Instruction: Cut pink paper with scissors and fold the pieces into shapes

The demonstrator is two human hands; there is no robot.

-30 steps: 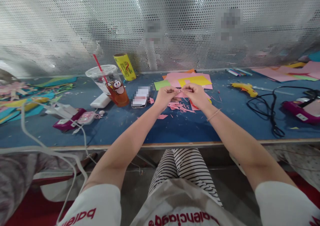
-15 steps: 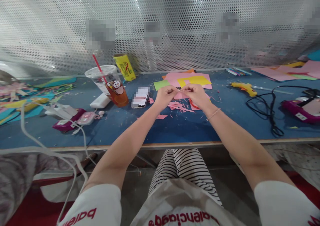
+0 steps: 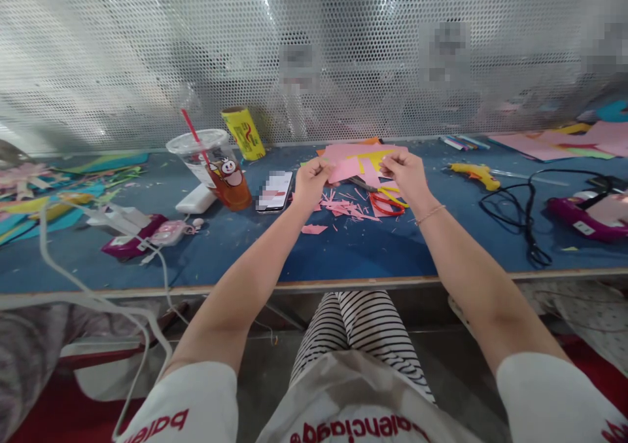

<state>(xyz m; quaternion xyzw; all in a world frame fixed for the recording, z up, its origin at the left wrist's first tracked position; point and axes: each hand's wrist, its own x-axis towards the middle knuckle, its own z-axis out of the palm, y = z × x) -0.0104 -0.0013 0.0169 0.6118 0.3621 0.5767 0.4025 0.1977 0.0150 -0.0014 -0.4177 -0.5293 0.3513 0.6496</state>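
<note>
My left hand (image 3: 314,180) pinches a small piece of pink paper (image 3: 345,169) at its left edge. To the right, my right hand (image 3: 403,172) has thumb and forefinger pressed together over the yellow sheet (image 3: 377,160); whatever lies between them is too small to make out. Larger pink sheets (image 3: 358,148) lie behind both hands. Scissors with red and yellow handles (image 3: 388,201) rest on the blue table between the hands, beside a scatter of thin pink paper scraps (image 3: 343,206).
A phone (image 3: 275,190), a drink cup with a red straw (image 3: 223,171) and a yellow tube (image 3: 244,133) stand or lie left. A yellow glue gun (image 3: 475,175) and black cable (image 3: 530,214) lie right. A perforated metal screen (image 3: 343,50) rises behind.
My hands, which met at the middle, have moved apart. The pink piece now shows in my left hand, and the scissors between them are more visible.
</note>
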